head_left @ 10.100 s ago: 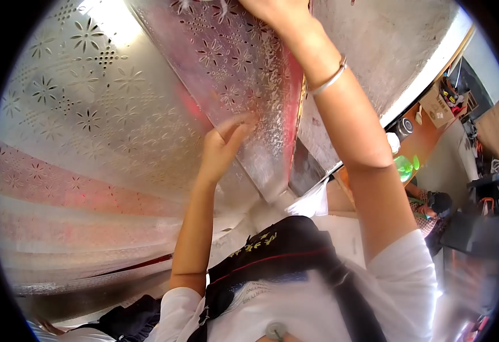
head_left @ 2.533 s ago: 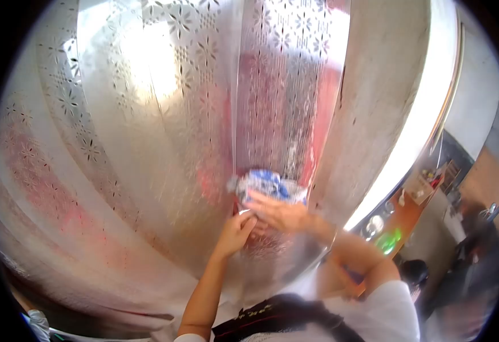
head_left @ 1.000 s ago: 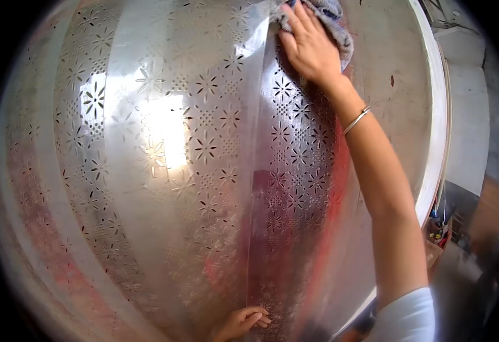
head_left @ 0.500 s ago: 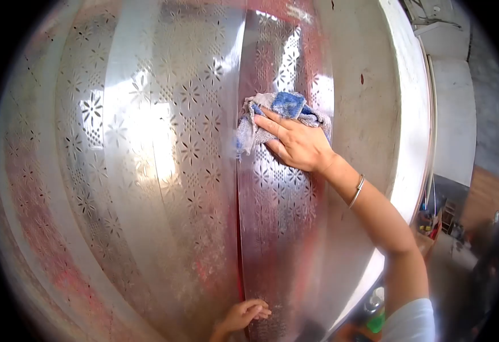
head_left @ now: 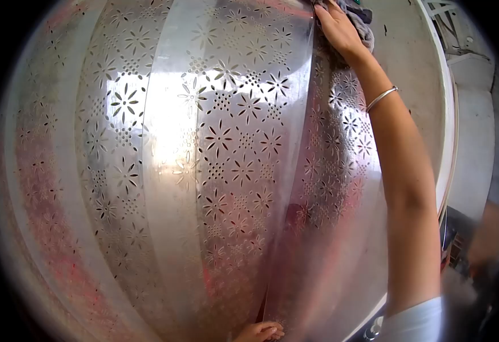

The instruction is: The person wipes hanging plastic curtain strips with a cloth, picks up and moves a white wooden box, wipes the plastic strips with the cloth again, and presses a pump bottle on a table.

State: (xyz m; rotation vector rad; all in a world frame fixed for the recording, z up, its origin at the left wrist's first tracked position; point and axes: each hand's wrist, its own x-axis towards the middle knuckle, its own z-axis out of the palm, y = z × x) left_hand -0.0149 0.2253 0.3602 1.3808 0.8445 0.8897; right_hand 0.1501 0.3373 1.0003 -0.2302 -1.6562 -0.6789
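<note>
Pressed on a grey and blue cloth (head_left: 366,28) at the top right of the metal surface is my right hand (head_left: 338,25), its arm stretched upward with a silver bangle (head_left: 382,98) at the wrist. The shiny metal panel (head_left: 238,137) carries punched flower patterns and reddish reflections. At the bottom centre my left hand (head_left: 261,332) shows only in part, near the lower end of the narrow gap between panels. Its fingers are curled, and what they hold, if anything, cannot be made out.
A pale wall (head_left: 415,68) borders the metal on the right. Farther right are a white panel (head_left: 471,137), a brown board (head_left: 492,242) and blurred items low down.
My right hand has moved up with the cloth, from mid-height to the top of the panel. My left hand sits lower in view, and the view has shifted.
</note>
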